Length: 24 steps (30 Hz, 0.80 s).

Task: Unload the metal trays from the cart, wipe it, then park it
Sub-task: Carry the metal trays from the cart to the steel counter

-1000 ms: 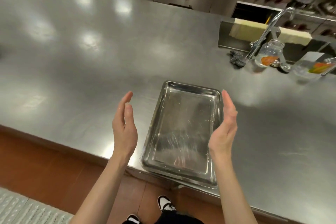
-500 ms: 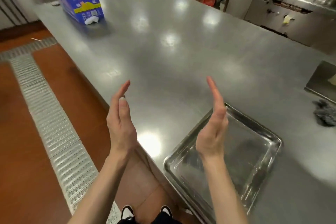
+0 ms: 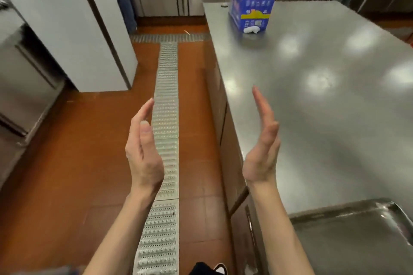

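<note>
A shiny metal tray (image 3: 357, 236) lies at the near corner of the steel counter (image 3: 324, 96), at the bottom right of the head view. My left hand (image 3: 144, 147) is raised over the floor with straight fingers and holds nothing. My right hand (image 3: 262, 147) is raised over the counter's near left edge, palm facing left, also empty. The two palms face each other, well apart from the tray. No cart is in view.
A blue and white cardboard box (image 3: 251, 0) stands at the counter's far left end. A metal drain grate (image 3: 165, 140) runs along the orange tiled floor. Steel appliances (image 3: 26, 87) and a white cabinet (image 3: 73, 29) line the left side.
The view has swung left, away from the tray, which slid from centre to the bottom right corner. Both hands stay raised and empty; the aisle floor and grate have come into view.
</note>
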### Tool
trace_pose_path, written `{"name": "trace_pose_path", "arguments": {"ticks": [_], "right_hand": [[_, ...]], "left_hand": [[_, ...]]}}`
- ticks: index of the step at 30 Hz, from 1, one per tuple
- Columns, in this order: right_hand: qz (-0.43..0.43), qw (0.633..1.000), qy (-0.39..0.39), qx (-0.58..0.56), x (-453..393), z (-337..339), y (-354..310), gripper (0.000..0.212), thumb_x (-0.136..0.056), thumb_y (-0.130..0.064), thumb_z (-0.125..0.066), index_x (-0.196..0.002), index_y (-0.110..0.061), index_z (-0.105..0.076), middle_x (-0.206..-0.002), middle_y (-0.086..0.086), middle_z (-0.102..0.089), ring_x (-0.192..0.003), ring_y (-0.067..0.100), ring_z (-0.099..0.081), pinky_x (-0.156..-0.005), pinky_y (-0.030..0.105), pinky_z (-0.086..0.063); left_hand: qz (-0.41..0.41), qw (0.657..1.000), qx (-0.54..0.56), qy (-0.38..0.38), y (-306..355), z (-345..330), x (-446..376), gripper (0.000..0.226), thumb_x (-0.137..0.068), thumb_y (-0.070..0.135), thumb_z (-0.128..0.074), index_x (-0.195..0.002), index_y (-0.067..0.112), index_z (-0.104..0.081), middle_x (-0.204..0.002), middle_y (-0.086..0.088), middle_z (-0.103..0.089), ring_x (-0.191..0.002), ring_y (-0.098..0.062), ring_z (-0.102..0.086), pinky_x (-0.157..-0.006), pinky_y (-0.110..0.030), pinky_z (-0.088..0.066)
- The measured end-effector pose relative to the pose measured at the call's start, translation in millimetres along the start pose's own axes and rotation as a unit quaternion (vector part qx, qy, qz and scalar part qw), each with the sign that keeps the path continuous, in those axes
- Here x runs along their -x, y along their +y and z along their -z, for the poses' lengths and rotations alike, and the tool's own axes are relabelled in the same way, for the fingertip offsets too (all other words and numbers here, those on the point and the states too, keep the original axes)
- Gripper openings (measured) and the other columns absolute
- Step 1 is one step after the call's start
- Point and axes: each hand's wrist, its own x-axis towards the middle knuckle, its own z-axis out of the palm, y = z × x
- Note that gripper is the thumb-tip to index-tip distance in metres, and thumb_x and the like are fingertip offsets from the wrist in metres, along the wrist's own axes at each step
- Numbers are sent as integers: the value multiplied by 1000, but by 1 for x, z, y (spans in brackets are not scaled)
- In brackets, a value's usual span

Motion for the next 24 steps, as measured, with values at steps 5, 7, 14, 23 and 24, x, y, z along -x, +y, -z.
{"name": "trace_pose_path", "arguments": {"ticks": [5, 7, 14, 23, 24], "right_hand": [[18, 995, -89, -29, 13, -92, -7, 88, -102, -71, -11, -156, -10, -42, -161, -5, -46, -152, 8, -37, -122, 23, -27], [9, 991, -121, -55, 21, -124, -12, 86, -101, -71, -11, -157, -13, -42, -160, -8, -46, -152, 9, -37, -123, 26, -28], [8, 963, -247, -103, 76, -248, -44, 92, -98, -77, -9, -158, -14, -41, -162, -8, -44, -153, 6, -34, -127, 29, -23], [22, 909, -378, -175, 143, -354, -79, 94, -100, -75, -9, -157, -8, -41, -162, -2, -45, -153, 7, -34, -124, 20, -23], [25, 901, -392, -182, 148, -362, -81, 93, -101, -74, -8, -157, -8, -41, -162, -2, -45, -153, 8, -34, -123, 20, -23]], "left_hand": [[-30, 995, -67, 71, -6, 98, -4, 55, -111, 34, -27, -150, 3, -52, -127, 32, -64, -122, 8, -58, -120, -37, -41], [-29, 991, -78, 107, -9, 133, -2, 54, -112, 31, -27, -150, 3, -51, -125, 34, -63, -122, 9, -58, -122, -41, -39], [19, 963, -121, 241, -18, 275, 19, 52, -112, 31, -27, -152, 7, -50, -156, 0, -54, -148, -15, -46, -124, -48, -36], [30, 906, -191, 377, -11, 385, 65, 58, -112, 43, -29, -150, 7, -53, -154, -2, -57, -148, -17, -48, -124, -53, -36], [31, 899, -196, 390, -9, 391, 70, 58, -112, 43, -29, -150, 8, -53, -154, -1, -56, -148, -17, -48, -124, -53, -36]]}}
